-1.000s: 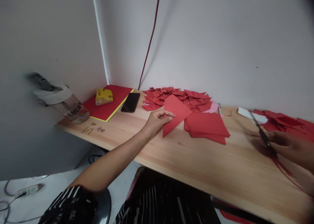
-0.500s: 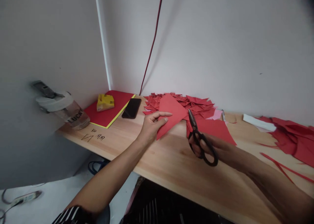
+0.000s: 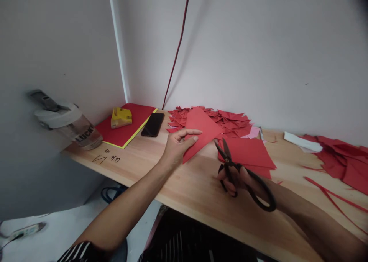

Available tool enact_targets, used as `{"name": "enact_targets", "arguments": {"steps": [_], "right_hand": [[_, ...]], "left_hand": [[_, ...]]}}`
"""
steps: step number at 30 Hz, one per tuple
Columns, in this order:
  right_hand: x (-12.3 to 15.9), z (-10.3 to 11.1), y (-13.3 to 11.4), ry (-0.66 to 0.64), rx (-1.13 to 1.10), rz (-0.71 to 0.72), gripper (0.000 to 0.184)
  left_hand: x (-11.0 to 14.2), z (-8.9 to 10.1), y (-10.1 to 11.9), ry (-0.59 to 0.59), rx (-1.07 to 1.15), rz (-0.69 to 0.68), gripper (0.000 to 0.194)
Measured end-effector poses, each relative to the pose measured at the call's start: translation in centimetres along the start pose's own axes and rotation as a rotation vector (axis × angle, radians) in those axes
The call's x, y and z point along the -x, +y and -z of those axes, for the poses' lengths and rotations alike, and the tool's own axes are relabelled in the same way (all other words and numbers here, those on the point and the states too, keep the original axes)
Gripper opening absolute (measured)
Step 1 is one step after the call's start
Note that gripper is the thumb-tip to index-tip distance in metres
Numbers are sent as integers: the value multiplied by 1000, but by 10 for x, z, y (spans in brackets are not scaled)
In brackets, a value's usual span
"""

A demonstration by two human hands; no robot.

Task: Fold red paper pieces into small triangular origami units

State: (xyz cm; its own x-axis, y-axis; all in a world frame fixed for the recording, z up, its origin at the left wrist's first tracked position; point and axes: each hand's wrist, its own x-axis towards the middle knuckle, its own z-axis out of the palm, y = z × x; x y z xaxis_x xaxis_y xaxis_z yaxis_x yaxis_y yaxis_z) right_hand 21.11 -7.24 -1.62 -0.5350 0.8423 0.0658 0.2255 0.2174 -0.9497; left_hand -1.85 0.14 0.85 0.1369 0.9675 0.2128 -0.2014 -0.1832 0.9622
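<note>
Between thumb and fingers, my left hand (image 3: 179, 145) pinches a red sheet of folded-looking paper (image 3: 202, 126) by its lower left side, holding it above the table. My right hand (image 3: 237, 179) is closed round a pair of black-handled scissors (image 3: 227, 158). Their blades are parted and point up and away, just right of the paper and apart from it. Beneath and behind the scissors lies a stack of red paper (image 3: 250, 151). A heap of cut red paper pieces (image 3: 234, 124) lies behind the held sheet, partly hidden by it.
A black phone (image 3: 153, 124) lies left of the heap. Further left are a yellow packet (image 3: 122, 118) on a red sheet (image 3: 138, 112) and a clear bottle (image 3: 86, 133). More red paper (image 3: 342, 158), a white strip (image 3: 303, 141) and thin red offcuts (image 3: 322, 189) lie at the right.
The scissors have opened and shifted a little down, away from the held paper's right edge. My left hand keeps the paper in nearly the same place. The view has shifted slightly.
</note>
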Motion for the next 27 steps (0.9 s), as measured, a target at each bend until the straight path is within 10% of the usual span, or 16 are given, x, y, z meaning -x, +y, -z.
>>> {"name": "enact_targets", "arguments": {"steps": [27], "right_hand": [[4, 3, -11, 135, 45, -127, 50]], "left_hand": [[5, -3, -9, -120, -209, 8, 23]]}}
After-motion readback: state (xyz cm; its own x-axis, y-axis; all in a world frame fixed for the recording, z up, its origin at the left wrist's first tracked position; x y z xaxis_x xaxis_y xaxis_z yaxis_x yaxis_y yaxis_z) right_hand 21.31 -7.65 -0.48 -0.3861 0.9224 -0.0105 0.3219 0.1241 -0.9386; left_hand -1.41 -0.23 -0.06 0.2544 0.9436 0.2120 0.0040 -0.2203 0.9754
